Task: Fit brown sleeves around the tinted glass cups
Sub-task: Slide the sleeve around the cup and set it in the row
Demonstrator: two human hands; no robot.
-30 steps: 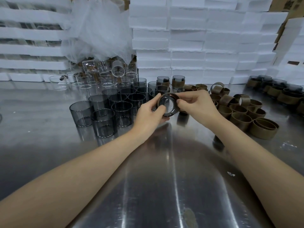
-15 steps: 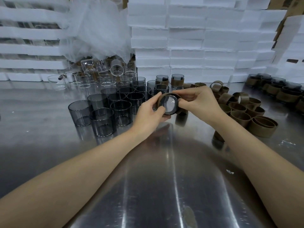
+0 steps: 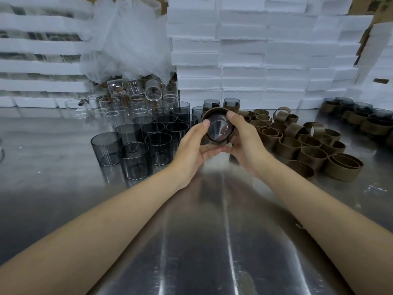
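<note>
Both hands hold one tinted glass cup (image 3: 219, 129) on its side above the steel table, its round base facing me. A brown sleeve (image 3: 209, 114) wraps around it. My left hand (image 3: 192, 150) grips the left side with the thumb on the rim; my right hand (image 3: 244, 141) clasps the right side and top. Bare tinted cups (image 3: 136, 158) stand in a cluster to the left. Loose brown sleeves (image 3: 308, 145) lie in a heap to the right. Two sleeved cups (image 3: 230, 104) stand behind my hands.
Clear glass cups (image 3: 131, 103) pile up at the back left under white netting (image 3: 127, 39). White foam boxes (image 3: 255, 50) are stacked along the back. More sleeved cups (image 3: 361, 116) stand at the far right. The steel table (image 3: 202, 241) is bare in front of me.
The cup and sleeve were turned in my hands so the base faces me more squarely. Both hands have closed in tighter around it and lifted slightly.
</note>
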